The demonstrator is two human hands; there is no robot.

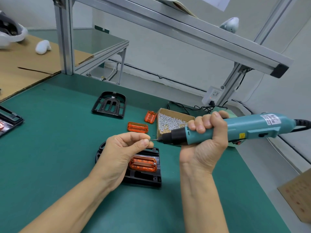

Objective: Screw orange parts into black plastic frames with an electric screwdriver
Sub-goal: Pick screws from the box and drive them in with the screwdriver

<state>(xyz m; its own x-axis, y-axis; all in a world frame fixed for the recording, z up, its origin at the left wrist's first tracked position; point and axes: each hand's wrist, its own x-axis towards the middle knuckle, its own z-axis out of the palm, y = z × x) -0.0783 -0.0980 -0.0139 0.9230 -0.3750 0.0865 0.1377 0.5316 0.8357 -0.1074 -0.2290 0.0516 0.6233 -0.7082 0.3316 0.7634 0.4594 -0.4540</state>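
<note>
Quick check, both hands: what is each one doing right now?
Left hand: pinches a small screw at the bit tip.
Right hand: grips the electric screwdriver, held sideways above the table.

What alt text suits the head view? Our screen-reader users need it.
Over a green bench, the right hand grips a teal electric screwdriver while the left hand pinches a screw at its bit, above a black frame holding an orange part. Behind lie a box of screws, two loose orange parts and another frame.

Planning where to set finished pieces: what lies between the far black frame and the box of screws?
In the head view, one loose orange part lies on the green mat between the far black frame and the box of screws.
</note>
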